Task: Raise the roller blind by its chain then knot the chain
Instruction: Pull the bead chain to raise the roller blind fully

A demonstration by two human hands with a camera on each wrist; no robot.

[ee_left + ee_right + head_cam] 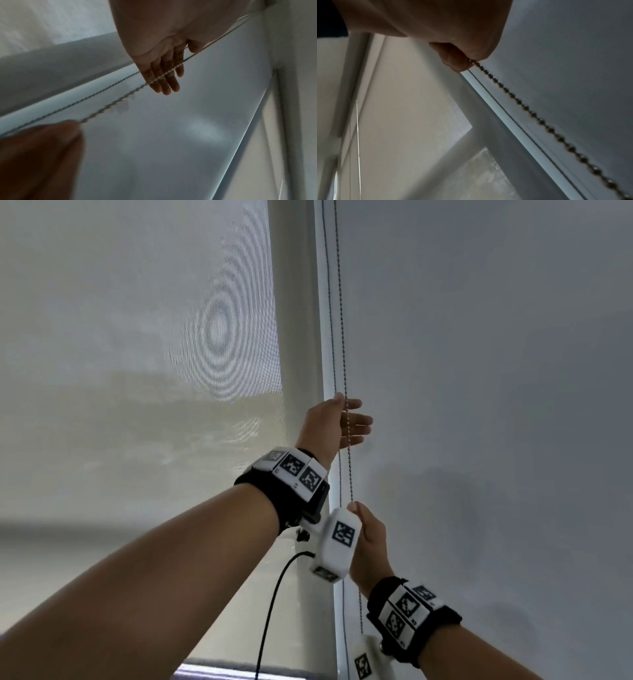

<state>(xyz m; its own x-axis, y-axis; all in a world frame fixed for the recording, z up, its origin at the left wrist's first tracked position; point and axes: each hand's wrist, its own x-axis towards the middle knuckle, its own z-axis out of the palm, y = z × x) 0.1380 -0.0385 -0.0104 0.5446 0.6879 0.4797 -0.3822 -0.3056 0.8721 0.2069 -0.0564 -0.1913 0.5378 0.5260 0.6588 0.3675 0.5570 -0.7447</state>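
Note:
A metal bead chain (pixel 341 320) hangs in two strands along the left edge of a grey roller blind (pixel 479 405). My left hand (pixel 337 422) is raised high with its fingers straight. The front strand runs across those fingers (pixel 163 75) without being gripped. Lower down, my right hand (pixel 368 532) pinches the same strand between thumb and forefinger. The right wrist view shows that pinch (pixel 467 62) up close, with the chain (pixel 529 111) stretched taut away from it. In the left wrist view the chain (pixel 120 99) runs from my right hand (pixel 51 135) to the left fingers.
A pale window post (pixel 301 337) stands just left of the chain. Beyond it hangs a second, mesh blind (pixel 137 371) with its bottom bar (pixel 239 666) low down. A black cable (pixel 270 611) dangles from my left wrist. A thin light cord (pixel 358 135) hangs farther left.

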